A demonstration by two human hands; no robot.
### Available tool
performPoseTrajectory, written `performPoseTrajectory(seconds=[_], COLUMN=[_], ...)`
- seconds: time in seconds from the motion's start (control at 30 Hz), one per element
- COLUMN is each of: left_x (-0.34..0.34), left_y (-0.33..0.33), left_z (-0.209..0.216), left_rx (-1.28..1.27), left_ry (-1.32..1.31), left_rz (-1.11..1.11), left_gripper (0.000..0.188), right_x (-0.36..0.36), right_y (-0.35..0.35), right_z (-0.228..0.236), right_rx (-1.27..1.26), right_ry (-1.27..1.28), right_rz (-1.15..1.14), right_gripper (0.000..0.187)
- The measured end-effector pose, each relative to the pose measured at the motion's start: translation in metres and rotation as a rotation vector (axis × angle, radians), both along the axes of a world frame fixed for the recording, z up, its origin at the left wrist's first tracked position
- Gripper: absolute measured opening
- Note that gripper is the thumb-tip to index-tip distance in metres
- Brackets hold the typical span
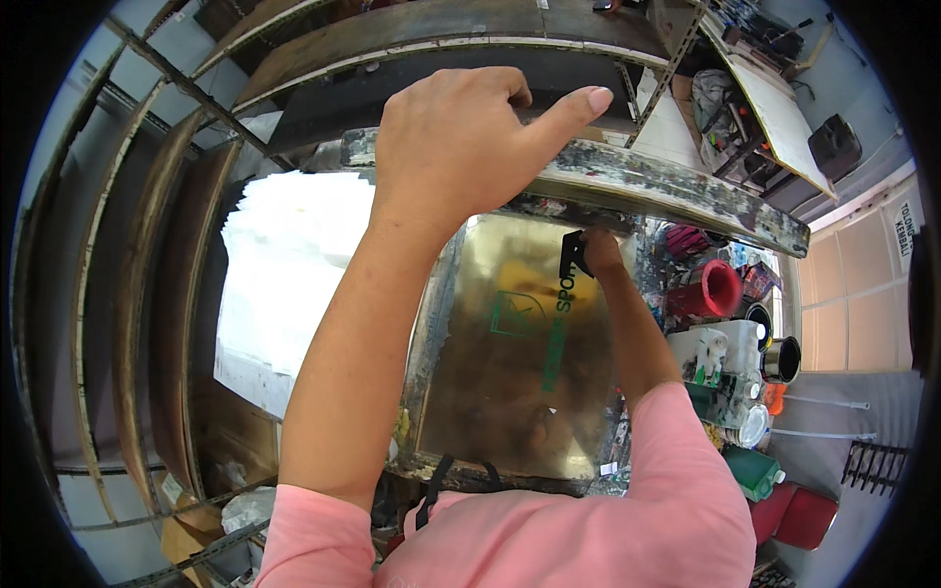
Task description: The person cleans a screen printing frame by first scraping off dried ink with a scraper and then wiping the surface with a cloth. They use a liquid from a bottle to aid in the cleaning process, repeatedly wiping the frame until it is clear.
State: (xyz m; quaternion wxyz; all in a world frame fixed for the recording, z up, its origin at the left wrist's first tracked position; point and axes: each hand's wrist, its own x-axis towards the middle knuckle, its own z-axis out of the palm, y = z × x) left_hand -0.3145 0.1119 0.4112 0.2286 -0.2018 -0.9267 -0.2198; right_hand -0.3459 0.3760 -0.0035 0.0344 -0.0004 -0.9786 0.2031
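My left hand (461, 142) is raised close to the view, in front of a paint-stained wooden beam (676, 196). Its thumb stretches out to the right, apart from the bent index finger, and nothing shows between them. The other fingertips are hidden. Farther off, my right hand (601, 253) grips a black flat piece (572, 257), whose exact kind is not clear. That hand is over the upper right of a shiny golden panel (470, 402). Green lettering and a green emblem (520, 314) mark the panel, which sits inside a stained frame.
A stack of white sheets (284, 284) lies left of the panel. On the right stand a red tub (708, 289), a whitish jug (720, 348), a green bottle (753, 472) and several cans. Metal-edged shelves (147, 294) line the left, and a long shelf (441, 59) crosses the back.
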Motion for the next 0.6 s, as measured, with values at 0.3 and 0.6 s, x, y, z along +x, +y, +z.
performPoseTrajectory(seconds=[0.3, 0.6], left_x=[-0.008, -0.015], left_y=[0.002, 0.003], left_z=[0.006, 0.003], left_rx=[-0.075, -0.051], left_ry=[-0.092, -0.041], left_rz=[0.043, 0.013], left_gripper=[0.078, 0.080], right_x=[0.015, 0.029], right_y=[0.024, -0.012], right_z=[0.020, 0.003], right_rx=[0.219, 0.385], right_ry=[-0.180, -0.084], right_rz=[0.374, 0.382], right_gripper=[0.042, 0.037])
